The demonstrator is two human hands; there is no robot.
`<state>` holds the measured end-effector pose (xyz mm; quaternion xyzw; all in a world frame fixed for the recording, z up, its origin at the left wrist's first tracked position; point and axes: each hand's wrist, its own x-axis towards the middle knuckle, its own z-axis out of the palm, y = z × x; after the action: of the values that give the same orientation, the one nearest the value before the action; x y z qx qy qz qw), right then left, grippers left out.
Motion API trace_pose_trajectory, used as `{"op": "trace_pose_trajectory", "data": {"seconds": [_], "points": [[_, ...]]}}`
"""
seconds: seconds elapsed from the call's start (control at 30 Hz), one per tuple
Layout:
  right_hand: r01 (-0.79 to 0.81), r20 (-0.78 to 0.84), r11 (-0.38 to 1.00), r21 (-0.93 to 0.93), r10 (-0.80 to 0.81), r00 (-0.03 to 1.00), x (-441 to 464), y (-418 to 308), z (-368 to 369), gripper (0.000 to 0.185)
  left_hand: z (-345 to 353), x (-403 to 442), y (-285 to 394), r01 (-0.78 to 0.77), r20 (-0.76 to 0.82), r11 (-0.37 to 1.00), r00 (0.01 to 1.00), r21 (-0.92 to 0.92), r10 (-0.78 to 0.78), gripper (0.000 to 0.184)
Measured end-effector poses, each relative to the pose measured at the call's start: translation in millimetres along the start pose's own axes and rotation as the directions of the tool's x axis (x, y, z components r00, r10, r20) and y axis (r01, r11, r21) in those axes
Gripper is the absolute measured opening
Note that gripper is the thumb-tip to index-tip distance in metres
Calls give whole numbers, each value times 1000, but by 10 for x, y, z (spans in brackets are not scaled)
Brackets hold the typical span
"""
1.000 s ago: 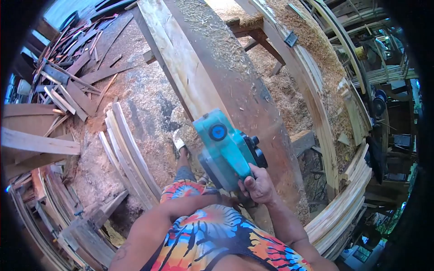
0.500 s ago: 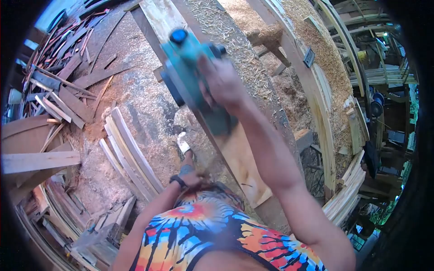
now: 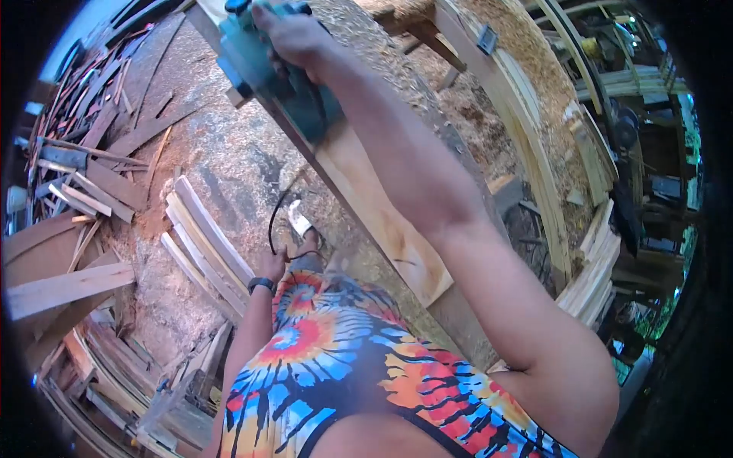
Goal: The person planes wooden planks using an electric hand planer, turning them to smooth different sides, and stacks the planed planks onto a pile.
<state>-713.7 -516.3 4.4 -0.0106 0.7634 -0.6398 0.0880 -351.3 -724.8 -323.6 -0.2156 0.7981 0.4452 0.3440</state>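
My right hand (image 3: 298, 40) is closed around the handle of a green electric planer (image 3: 246, 55), which sits on a long pale wooden board (image 3: 382, 210). The planer is near the far end of the visible board, at the top of the view. Behind it, the near stretch of board shows a smooth face with a small dark mark. My left hand (image 3: 272, 263), with a dark band at the wrist, hangs low beside my body. Its fingers close on a black power cord (image 3: 275, 216) that loops up toward the bench.
Wood shavings cover the bench (image 3: 366, 46) and ground. Curved wooden strips (image 3: 202, 237) lie to the left, with a scrap pile (image 3: 95, 107) beyond. A long beam (image 3: 527, 145) runs along the right, and stacked boards (image 3: 592, 267) stand near it.
The planer and my right hand have moved forward along the board, toward the upper left. My left hand has shifted left and down, and the cord loop now shows clearly.
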Motion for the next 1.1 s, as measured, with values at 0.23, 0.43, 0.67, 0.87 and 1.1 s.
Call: {"op": "trace_pose_trajectory", "data": {"seconds": [0.23, 0.43, 0.67, 0.87, 1.1], "points": [[-180, -2, 967, -183, 182, 983, -2693, 345, -804, 60, 123, -526, 198, -115, 237, 849, 971, 516, -12, 40], [-336, -51, 934, -124, 332, 942, -4920, 781, -1357, 78, 436, -942, 674, -317, 438, 794, 896, 519, 71, 36], [-574, -80, 819, 19, 574, 815, -5966, 1001, -1647, 100, 1073, -1063, 684, -485, 641, 718, 764, 499, 71, 36], [-487, -63, 873, 26, 488, 871, -5368, 1039, -1599, 97, 751, -833, 782, -616, 729, 676, 663, 405, 168, 43], [-414, -35, 910, -2, 413, 910, -3789, 560, -1182, 87, 153, -509, 1154, -474, 668, 774, 738, 419, 90, 41]]}}
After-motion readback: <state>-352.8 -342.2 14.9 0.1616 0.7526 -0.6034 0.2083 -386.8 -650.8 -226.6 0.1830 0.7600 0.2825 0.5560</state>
